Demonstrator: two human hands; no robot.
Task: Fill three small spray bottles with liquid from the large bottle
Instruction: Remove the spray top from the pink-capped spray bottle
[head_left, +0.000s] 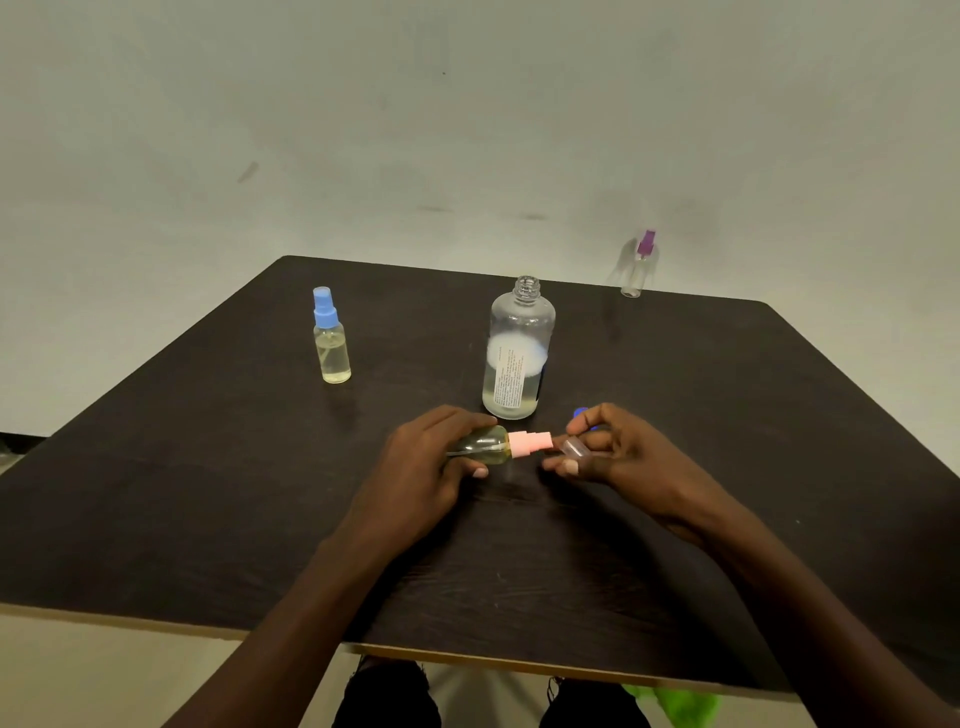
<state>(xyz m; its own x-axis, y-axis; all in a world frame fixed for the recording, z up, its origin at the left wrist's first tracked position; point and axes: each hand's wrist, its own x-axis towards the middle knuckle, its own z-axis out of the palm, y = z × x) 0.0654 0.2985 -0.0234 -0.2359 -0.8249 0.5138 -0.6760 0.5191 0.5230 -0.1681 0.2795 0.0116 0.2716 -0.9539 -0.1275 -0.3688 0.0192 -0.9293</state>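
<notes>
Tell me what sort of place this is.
Probably a bare room set up for a tabletop task: a dark wood-grain table against a plain pale wall, holding only a large clear glass bottle and small spray bottles.

left hand (415, 467) gripping pink-top spray bottle (493, 445) sideways over dark table (208, 493), right hand (613, 452) pinching clear cap (576, 448) just beside nozzle, uncapped large bottle (517, 353) upright behind, blue-top spray bottle (330, 338) left, purple-top spray bottle (640, 265) far right edge

Large bottle (518, 358) label: print too small; unreadable
</notes>
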